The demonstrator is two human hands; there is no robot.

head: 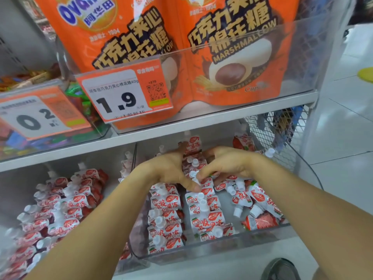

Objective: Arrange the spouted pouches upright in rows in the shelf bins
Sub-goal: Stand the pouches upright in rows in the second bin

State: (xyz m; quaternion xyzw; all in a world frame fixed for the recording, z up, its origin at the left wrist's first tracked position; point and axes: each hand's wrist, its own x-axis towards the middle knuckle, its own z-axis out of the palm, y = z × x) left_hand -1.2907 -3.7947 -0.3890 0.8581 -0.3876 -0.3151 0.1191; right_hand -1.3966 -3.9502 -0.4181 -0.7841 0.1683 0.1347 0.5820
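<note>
Red-and-white spouted pouches fill a clear shelf bin (222, 242) on the lower shelf. Two upright rows (165, 217) stand in its left and middle part. Loose pouches (260, 201) lie tipped over at its right. My left hand (167, 168) and my right hand (228, 164) meet over the middle row, fingers curled down onto the pouches' white caps (194, 174). What each hand grips is hidden by the fingers. A second bin at the left holds more upright pouches (66, 201).
The shelf above carries orange marshmallow bags (232, 57) in a clear bin, with price tags (123, 96) hanging over the edge close above my hands. A wire mesh side panel (278, 136) bounds the right. A shoe (280, 269) shows on the tiled floor.
</note>
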